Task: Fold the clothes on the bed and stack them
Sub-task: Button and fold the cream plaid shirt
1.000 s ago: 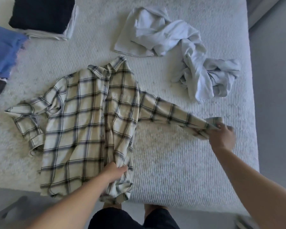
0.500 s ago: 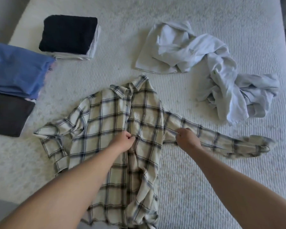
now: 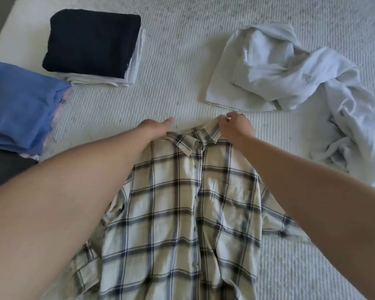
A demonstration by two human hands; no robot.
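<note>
right hand pinching plaid shirt collar tip; left hand at collar's other end, grip hidden

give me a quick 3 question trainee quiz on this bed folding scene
1. True or false: the plaid shirt is already folded.
2. What does the right hand pinch? A) collar B) cuff C) hem
3. Fill in: the folded stack has a ____ garment on top.

Key: 1 false, it lies spread front up. 2 A, while the left hand rests at the collar's other end. 3 dark navy.
</note>
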